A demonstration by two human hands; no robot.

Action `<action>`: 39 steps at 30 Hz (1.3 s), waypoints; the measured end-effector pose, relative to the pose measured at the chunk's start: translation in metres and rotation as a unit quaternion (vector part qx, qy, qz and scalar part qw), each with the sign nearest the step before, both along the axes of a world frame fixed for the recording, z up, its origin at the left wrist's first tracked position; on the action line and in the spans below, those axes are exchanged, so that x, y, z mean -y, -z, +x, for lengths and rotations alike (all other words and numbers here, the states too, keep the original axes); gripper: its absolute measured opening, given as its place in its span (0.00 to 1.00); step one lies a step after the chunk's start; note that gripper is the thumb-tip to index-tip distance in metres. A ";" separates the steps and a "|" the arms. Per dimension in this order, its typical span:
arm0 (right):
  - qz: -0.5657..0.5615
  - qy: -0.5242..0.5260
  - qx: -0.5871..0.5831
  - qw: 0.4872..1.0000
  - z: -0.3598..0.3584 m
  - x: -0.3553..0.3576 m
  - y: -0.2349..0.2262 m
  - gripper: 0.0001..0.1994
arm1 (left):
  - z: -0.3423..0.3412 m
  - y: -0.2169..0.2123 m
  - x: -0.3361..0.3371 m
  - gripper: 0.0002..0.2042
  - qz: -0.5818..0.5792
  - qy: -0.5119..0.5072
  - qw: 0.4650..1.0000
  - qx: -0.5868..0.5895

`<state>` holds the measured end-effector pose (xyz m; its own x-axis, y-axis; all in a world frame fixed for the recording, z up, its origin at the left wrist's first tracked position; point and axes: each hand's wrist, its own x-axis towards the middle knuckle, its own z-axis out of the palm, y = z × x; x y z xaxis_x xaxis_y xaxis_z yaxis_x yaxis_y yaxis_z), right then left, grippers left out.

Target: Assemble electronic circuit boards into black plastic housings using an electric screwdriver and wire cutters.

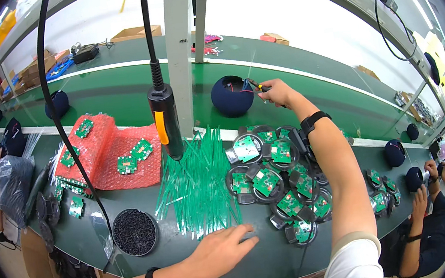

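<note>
My right hand (279, 94) reaches out over the green belt and is closed round pliers (264, 87) with black and yellow handles. Their tip is at the opening of a dark blue, round fabric-covered shell (231, 97); thin wires show inside it. A thin clear strip stands up beside the opening. My left hand (221, 251) hovers low near the table's front edge, fingers apart and holding nothing I can see. It is closest to the lower ends of a spread pile of green strips (197, 180). Round black parts with green circuit boards (265, 180) lie under my right forearm.
A black hanging power tool (164, 121) dangles from above, left of a white post (183, 55). Red bubble wrap (109, 152) bears several circuit boards. A round dish of black pellets (134, 231) sits front left. Other people work at both sides.
</note>
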<state>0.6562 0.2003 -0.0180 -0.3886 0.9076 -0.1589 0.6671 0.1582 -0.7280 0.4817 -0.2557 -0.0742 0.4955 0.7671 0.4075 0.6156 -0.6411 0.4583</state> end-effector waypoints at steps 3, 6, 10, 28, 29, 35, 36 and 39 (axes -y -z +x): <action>0.046 -0.002 0.005 0.999 0.004 0.000 0.008 0.15 | -0.001 0.002 0.000 0.20 -0.010 0.002 1.000 0.000; 0.066 -0.003 0.018 0.998 0.009 -0.002 0.010 0.17 | 0.000 0.003 0.000 0.19 -0.005 0.000 1.000 -0.003; 0.142 -0.013 0.073 0.987 0.015 -0.003 0.015 0.19 | 0.000 0.003 0.000 0.19 -0.011 0.000 1.000 -0.011; 0.517 -0.010 0.356 0.778 0.032 0.041 0.006 0.17 | -0.001 0.007 0.000 0.16 -0.033 -0.006 0.999 -0.027; 0.534 -0.014 0.368 0.761 0.034 0.042 0.004 0.17 | -0.002 0.006 0.000 0.16 -0.035 -0.003 0.999 -0.024; 0.501 0.048 0.328 0.799 0.044 0.040 0.003 0.14 | 0.000 0.009 0.000 0.17 -0.033 0.007 0.999 -0.035; 0.463 0.084 0.283 0.836 0.040 0.046 -0.001 0.14 | 0.000 0.008 0.000 0.17 -0.034 0.010 0.999 -0.034; 0.455 0.070 0.207 0.863 0.023 0.065 -0.021 0.15 | 0.001 0.008 0.001 0.16 -0.042 0.008 0.998 -0.044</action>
